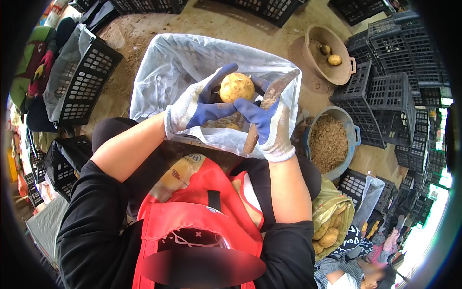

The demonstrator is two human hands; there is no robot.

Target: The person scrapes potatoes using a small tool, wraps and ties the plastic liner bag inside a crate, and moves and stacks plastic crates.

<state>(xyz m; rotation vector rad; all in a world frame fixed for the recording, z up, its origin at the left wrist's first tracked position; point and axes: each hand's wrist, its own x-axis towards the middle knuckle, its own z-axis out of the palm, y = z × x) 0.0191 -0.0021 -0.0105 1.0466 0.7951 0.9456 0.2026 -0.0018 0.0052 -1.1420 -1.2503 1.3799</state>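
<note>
Both my hands wear white gloves with blue palms and fingers. My left hand point(206, 100) holds a round yellow-brown potato point(237, 87) between thumb and fingers, above a crate lined with white plastic point(163, 58). A knife with a worn brown blade point(277, 89) is in my right hand point(264, 118), its blade pointing up and right and its handle end down. The fingers of my right hand also reach the potato's right and lower edge. Inside the liner, partly behind my hands, another potato point(233, 126) shows.
Right of the crate are a round basin point(313, 43) with potatoes and a blue-rimmed tub point(355, 137) of soil-like crumbs. Black crates point(382, 103) stack at right; another lined crate point(89, 77) stands left. A yellow sack point(332, 192) holds potatoes, and another person point(373, 277) is at lower right.
</note>
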